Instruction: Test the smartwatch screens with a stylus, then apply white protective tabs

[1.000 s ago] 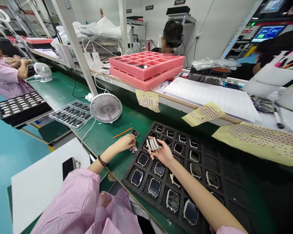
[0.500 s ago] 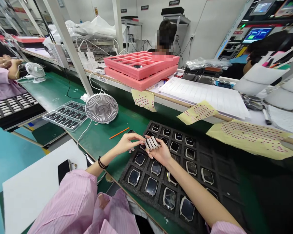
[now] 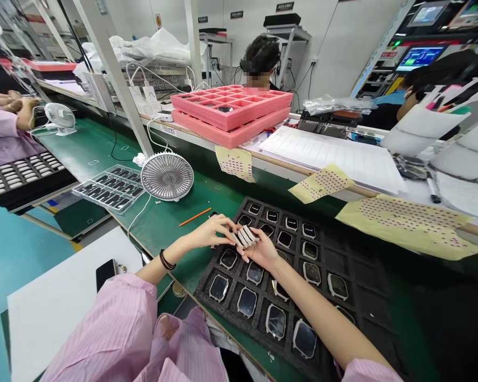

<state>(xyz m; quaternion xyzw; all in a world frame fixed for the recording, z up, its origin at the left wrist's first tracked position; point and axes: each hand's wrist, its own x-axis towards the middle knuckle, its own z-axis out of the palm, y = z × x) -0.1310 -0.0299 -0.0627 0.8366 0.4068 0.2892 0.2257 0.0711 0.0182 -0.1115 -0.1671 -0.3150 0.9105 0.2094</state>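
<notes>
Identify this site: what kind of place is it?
Probably an electronics assembly line, likely for smartwatches. A black foam tray holds rows of watch-like units, stacked pink foam trays sit on a shelf, and the green bench mat is worked by people in pink striped smocks.

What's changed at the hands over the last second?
The left hand moved right, and its fingers now touch the stack of white strips held in the right hand. Nothing was let go. The black foam tray, orange pencil and desk fan stayed put.
</notes>
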